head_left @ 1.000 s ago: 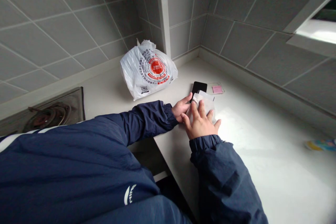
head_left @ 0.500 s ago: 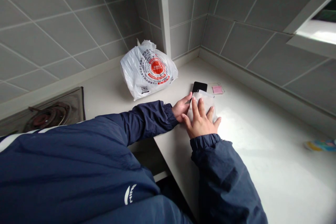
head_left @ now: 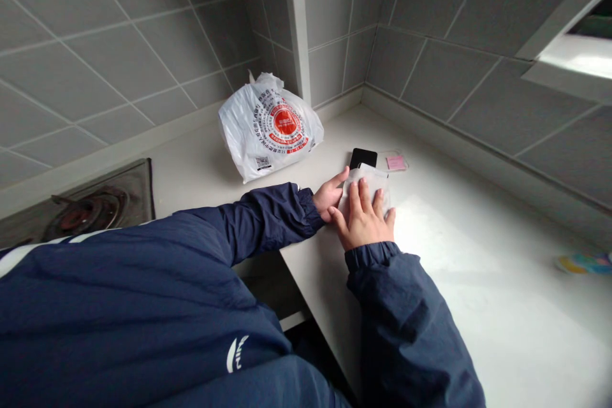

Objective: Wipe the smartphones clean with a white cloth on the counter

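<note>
A thin whitish packet or sheet [head_left: 377, 174] lies under my right hand [head_left: 366, 217], whose fingers are spread flat across it. My left hand [head_left: 329, 196] is at the packet's left edge with its thumb raised; its other fingers are partly hidden, and whether they hold the packet is unclear. Just beyond the packet is a black phone-like object [head_left: 363, 157], partly covered by it. To the right of that sits a small pink item [head_left: 396, 162] with a pale loop.
A white plastic bag [head_left: 243, 134] with red and black print stands at the back left of the white countertop [head_left: 454, 293]. A stove burner [head_left: 79, 213] is at far left. A blurred colourful item [head_left: 584, 264] lies at far right. Tiled walls enclose the corner.
My right hand has shifted slightly left, its fingers a little closer together. The packet's left edge now shows more beside my left hand.
</note>
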Demonstrator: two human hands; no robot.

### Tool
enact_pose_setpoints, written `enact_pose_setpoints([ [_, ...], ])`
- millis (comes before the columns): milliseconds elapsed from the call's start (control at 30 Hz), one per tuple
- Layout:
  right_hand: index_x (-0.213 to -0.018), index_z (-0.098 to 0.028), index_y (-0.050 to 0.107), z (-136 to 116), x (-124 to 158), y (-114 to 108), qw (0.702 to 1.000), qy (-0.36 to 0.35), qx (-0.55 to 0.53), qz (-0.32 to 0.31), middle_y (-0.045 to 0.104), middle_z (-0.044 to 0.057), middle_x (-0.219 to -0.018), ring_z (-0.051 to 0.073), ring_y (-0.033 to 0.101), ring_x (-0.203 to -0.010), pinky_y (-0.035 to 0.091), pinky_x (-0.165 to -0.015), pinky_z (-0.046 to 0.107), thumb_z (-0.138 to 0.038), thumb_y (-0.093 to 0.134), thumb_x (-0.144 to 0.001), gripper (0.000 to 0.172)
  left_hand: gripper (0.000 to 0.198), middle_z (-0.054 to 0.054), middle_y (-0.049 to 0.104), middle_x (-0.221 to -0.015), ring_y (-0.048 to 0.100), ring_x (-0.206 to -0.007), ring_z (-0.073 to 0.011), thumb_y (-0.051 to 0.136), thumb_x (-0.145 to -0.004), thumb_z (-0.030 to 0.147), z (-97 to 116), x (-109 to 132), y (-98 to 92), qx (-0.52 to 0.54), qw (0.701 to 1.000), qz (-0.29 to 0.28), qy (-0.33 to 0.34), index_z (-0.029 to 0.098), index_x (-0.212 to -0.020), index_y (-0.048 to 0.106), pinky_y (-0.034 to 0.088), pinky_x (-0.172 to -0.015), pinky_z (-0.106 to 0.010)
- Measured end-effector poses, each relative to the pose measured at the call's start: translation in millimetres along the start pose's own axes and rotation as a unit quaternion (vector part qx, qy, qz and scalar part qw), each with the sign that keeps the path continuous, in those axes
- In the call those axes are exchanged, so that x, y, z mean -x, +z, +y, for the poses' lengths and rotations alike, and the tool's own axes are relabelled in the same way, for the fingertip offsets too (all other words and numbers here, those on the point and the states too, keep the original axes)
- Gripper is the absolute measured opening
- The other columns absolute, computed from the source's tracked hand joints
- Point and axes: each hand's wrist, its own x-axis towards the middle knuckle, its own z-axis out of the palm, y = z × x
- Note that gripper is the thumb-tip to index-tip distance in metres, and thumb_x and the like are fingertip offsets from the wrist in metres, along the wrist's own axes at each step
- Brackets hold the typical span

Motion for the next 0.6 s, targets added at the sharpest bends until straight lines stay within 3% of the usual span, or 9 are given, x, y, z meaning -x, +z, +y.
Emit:
enact_pose_setpoints([
  [267, -0.162, -0.021, 0.023, -4.2, 2.7, -3.3, 1.000, -0.005, -0.005, -0.011, 0.012, 0.007, -0.171, 0.044, 0.020, -0.153, 0.028, -0.114, 0.072, -0.063, 0.028, -0.098, 0.077, 0.084, -0.017, 0.067, -0.129, 0.063, -0.122, -0.0276, 0.015, -0.099, 0.070, 2.6, 3.3, 5.4, 0.008, 1.000, -0.015, 0.001, 0.012, -0.148, 0.050, 0.032, -0.115, -0.045],
  [433, -0.163, -0.023, 0.018, -0.6, -0.8, -2.0, 1.000, -0.006, -0.018, -0.005, 0.009, 0.003, -0.172, 0.041, 0.015, -0.155, 0.027, -0.114, 0.074, -0.060, 0.027, -0.099, 0.075, 0.083, -0.016, 0.069, -0.125, 0.062, -0.124, -0.0272, 0.015, -0.100, 0.069, 2.8, 1.8, 5.5, 0.004, 1.000, 0.027, -0.006, 0.011, -0.146, 0.052, 0.030, -0.117, -0.045],
  [600, -0.163, -0.029, 0.014, 1.8, -3.3, -1.9, 1.000, 0.020, -0.009, -0.017, 0.005, -0.002, -0.172, 0.044, 0.014, -0.154, 0.028, -0.115, 0.071, -0.065, 0.030, -0.097, 0.077, 0.078, -0.015, 0.068, -0.128, 0.062, -0.124, -0.0267, 0.015, -0.101, 0.066, 2.9, 0.0, 0.4, 0.010, 1.000, -0.006, 0.014, 0.015, -0.148, 0.051, 0.032, -0.116, -0.045],
])
